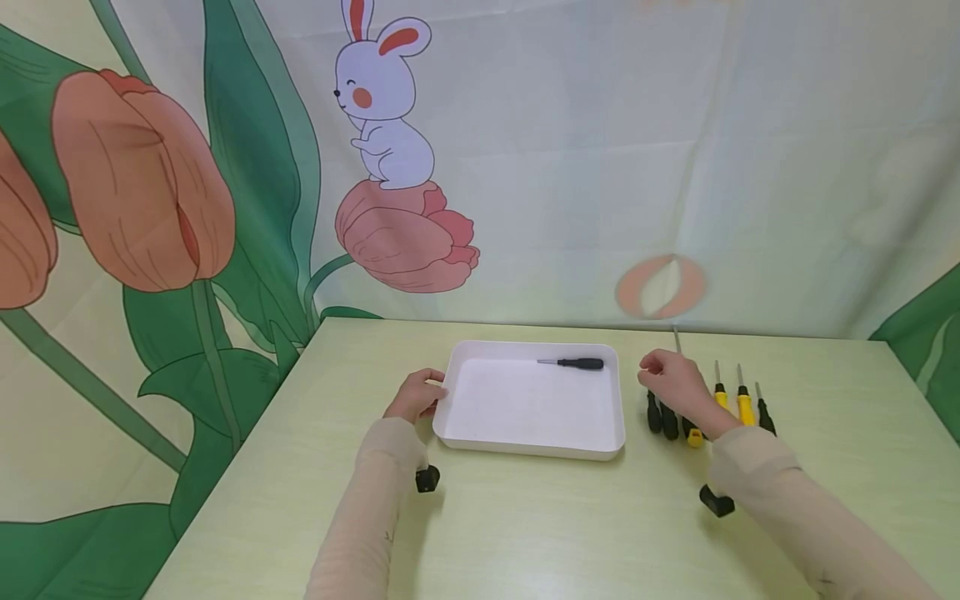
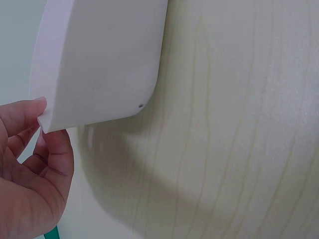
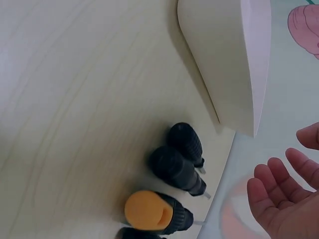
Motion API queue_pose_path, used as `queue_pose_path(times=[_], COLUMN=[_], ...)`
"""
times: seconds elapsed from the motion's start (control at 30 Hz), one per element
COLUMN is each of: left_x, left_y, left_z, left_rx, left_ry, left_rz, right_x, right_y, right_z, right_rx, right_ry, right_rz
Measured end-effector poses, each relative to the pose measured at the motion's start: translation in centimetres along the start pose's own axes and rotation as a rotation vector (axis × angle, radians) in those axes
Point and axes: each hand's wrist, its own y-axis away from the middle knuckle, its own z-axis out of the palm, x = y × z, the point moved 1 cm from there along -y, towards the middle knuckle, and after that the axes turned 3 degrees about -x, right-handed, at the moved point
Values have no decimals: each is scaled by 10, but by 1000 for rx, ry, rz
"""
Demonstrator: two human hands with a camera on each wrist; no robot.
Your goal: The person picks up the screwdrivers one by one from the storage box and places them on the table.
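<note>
A white tray lies on the table, with a black-handled screwdriver near its back right corner. At the tray's left side my left hand pinches the rim; thumb and fingers meet there in the left wrist view. My right hand hovers over a row of screwdrivers to the right of the tray, holding nothing, its fingers loosely bent. Beneath it are black screwdrivers and one with a yellow-orange handle end. Yellow-handled screwdrivers and another black one lie farther right, partly behind the wrist.
The pale wood-grain table ends at the back against a hanging cloth printed with a rabbit and tulips. Small black devices sit at both wrists.
</note>
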Motion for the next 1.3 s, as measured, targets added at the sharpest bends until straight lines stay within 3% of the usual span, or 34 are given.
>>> queue_pose_path(times=[0.23,0.53,0.83,1.07,1.3], left_x=[-1,-5,-5,-6,-4], left_y=[-1,-8,-8,-12,-6], left_z=[0,1,1,2,1], left_rx=[1,5,6,11,8], left_ry=[6,6,-9,-11,-6], left_rz=[10,8,-4,-13,10], right_x=[-9,-24,-34,-34,-35], right_y=[-7,-10,-15,-22,-26], right_z=[13,32,54,70,81], right_rx=[-6,-127,-160,-187,-216], right_ry=[46,135,405,498,529], right_rz=[-85,-145,-214,-176,-128])
